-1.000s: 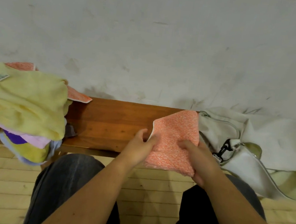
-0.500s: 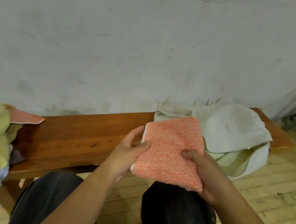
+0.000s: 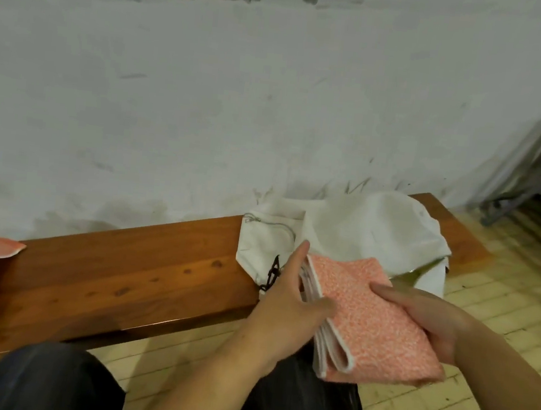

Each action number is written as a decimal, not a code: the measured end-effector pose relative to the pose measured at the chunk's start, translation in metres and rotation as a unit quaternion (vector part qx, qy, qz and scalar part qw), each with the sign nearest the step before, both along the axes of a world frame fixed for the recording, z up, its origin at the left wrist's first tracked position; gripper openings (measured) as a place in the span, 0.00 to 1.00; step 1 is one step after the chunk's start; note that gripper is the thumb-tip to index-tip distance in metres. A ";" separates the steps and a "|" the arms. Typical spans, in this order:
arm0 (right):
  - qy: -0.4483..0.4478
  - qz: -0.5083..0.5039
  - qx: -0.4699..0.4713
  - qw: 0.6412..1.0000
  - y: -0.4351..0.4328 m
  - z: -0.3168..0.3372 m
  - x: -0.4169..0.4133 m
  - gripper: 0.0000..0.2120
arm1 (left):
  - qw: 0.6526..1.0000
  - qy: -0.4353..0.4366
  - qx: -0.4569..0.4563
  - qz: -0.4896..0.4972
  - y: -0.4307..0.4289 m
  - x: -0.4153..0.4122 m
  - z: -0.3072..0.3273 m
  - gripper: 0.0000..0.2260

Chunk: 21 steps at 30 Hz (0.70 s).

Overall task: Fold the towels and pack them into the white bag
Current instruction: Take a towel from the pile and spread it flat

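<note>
Gripping the folded orange towel (image 3: pixel 370 319) from its right side, the right hand (image 3: pixel 440 323) has thumb on top, fingers beneath. The left hand (image 3: pixel 288 303) lies straight-fingered against the layered left edge, thumb resting on the cloth. The towel sits above the knee, just in front of the white bag (image 3: pixel 359 234) on the worktop (image 3: pixel 121 276).

Bare forearms (image 3: pixel 204 375) — dark trousers (image 3: pixel 43 381), faded grey at knee.
</note>
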State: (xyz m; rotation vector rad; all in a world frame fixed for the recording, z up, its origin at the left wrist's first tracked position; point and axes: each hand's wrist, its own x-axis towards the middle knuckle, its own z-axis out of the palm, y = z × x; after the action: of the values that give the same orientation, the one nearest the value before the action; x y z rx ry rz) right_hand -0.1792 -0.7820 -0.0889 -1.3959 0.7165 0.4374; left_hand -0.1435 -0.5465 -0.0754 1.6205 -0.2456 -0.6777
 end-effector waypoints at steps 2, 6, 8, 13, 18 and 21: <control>0.004 0.008 -0.018 1.000 -0.012 -0.004 0.002 0.23 | 0.998 -0.034 0.050 -0.026 -0.004 0.004 0.002 0.40; 0.006 0.011 -0.036 0.999 -0.025 -0.013 0.007 0.21 | 0.965 -0.155 0.209 -0.029 -0.006 0.023 0.010 0.30; 0.010 0.020 -0.040 0.999 -0.025 -0.017 0.009 0.19 | 0.909 -0.280 0.306 -0.024 -0.010 0.043 0.015 0.19; 0.000 0.064 -0.073 0.995 -0.023 -0.020 0.015 0.16 | 0.757 -0.495 0.387 -0.183 -0.032 0.081 0.018 0.10; 0.000 0.117 -0.120 0.986 -0.024 -0.025 0.020 0.15 | 0.627 -0.488 0.510 -0.327 -0.057 0.098 0.010 0.13; 0.007 0.148 -0.158 0.976 -0.024 -0.031 0.022 0.14 | 0.578 -0.490 0.546 -0.359 -0.065 0.097 0.005 0.16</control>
State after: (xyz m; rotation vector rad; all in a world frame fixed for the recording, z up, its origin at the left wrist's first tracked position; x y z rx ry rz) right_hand -0.1569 -0.8057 -0.1196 -1.8131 0.6077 0.5856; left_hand -0.0462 -0.6116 -0.0699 3.0652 -1.6516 -0.3906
